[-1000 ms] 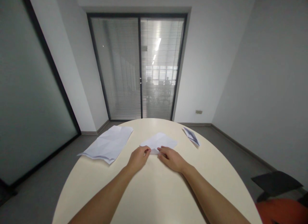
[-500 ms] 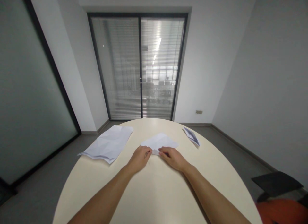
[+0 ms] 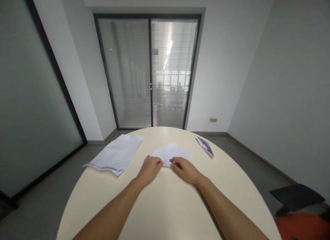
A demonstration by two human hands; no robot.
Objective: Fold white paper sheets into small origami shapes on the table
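Observation:
A white sheet of paper with folded edges lies on the cream table in front of me. At its near left corner, my left hand pinches the edge with curled fingers. My right hand grips the near right part of the same edge, thumb and fingers closed together. A short stretch of the paper's near edge shows between the two hands. The fingertips partly cover both near corners.
Several creased white sheets lie stacked at the table's left. Near the right rim rests a small folded paper. A chair with a black part and an orange seat stands at the lower right. Glass doors with blinds are beyond.
The small flap visible at the paper's near edge between my hands now looks flatter. Both hands have stayed almost in place, and the other papers have not moved.

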